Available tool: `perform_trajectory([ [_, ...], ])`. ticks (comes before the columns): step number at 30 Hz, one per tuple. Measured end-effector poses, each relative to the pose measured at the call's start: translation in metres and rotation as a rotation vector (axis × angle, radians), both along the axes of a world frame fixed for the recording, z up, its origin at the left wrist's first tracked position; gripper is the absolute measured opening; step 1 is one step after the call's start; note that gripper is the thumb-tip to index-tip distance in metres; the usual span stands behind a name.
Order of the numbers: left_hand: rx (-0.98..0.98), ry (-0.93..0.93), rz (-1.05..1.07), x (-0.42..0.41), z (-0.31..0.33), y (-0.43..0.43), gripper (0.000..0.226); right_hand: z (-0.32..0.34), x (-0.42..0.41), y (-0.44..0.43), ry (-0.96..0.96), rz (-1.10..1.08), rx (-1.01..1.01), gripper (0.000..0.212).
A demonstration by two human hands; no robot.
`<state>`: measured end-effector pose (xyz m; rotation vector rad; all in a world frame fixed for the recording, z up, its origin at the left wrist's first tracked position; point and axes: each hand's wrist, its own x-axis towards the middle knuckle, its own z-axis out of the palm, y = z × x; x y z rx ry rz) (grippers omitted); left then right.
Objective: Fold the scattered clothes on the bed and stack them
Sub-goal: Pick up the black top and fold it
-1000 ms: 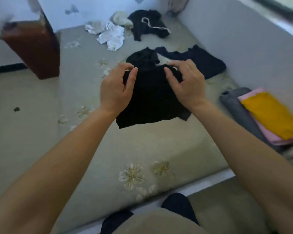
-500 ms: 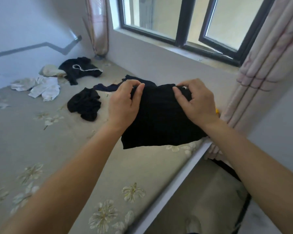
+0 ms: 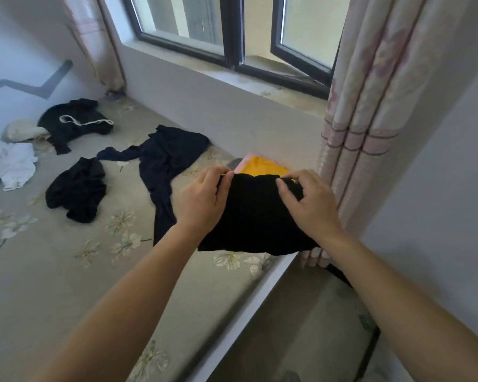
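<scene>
Both hands, left [image 3: 204, 201] & right [image 3: 312, 205], pinched top edge of folded black top [image 3: 255, 216], held over stack [image 3: 262, 166] by curtain [image 3: 370, 128]. Stack had approx 3 pcs done. Left on bed [image 3: 66, 285]: navy [image 3: 166, 158], 2 black [image 3: 78, 188] [image 3: 72, 122], white [image 3: 11, 165], cream [image 3: 22, 130].

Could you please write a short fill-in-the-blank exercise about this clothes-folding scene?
1. Both hands, left hand and right hand, pinch the top edge of a folded ____ garment.
2. The top folded piece on the stack behind it is ____.
3. The black garment farthest away has a ____ drawstring.

Missing words: black; yellow; white
</scene>
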<state>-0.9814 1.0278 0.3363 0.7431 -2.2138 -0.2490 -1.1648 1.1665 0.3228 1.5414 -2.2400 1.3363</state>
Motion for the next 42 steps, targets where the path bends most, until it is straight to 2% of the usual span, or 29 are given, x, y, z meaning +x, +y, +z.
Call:
perform_trajectory([
  [3,0.015,-0.043,-0.015,-0.025,-0.018,-0.012,0.053,-0.020,-0.027,-0.011,-0.031,0.018,0.047,0.022],
  [12,0.052,-0.085,-0.033,-0.079,-0.066,-0.089,0.057,-0.062,-0.070,-0.075,-0.116,-0.027,0.142,0.021],
  [16,0.084,-0.062,-0.064,-0.107,-0.076,-0.131,0.054,-0.065,-0.091,-0.114,-0.106,-0.090,0.123,0.028],
  [19,0.093,-0.087,-0.075,-0.127,-0.089,-0.162,0.049,-0.074,-0.105,-0.139,-0.119,-0.125,0.129,0.023],
  [21,0.106,-0.094,-0.083,-0.143,-0.104,-0.179,0.051,-0.087,-0.116,-0.151,-0.159,-0.136,0.145,0.019],
  [26,0.038,-0.133,-0.152,-0.186,-0.155,-0.219,0.049,-0.141,-0.151,-0.180,-0.231,-0.180,0.188,0.027],
  [31,0.033,-0.287,-0.202,-0.238,-0.215,-0.257,0.039,-0.204,-0.184,-0.209,-0.337,-0.280,0.244,0.028],
  [35,0.109,-0.470,-0.324,-0.293,-0.238,-0.299,0.036,-0.245,-0.223,-0.238,-0.505,-0.376,0.337,0.030],
  [38,0.141,-0.576,-0.350,-0.349,-0.256,-0.335,0.037,-0.273,-0.261,-0.265,-0.610,-0.440,0.364,0.024],
  [42,0.127,-0.683,-0.296,-0.404,-0.292,-0.356,0.041,-0.298,-0.300,-0.293,-0.490,-0.545,0.371,0.022],
])
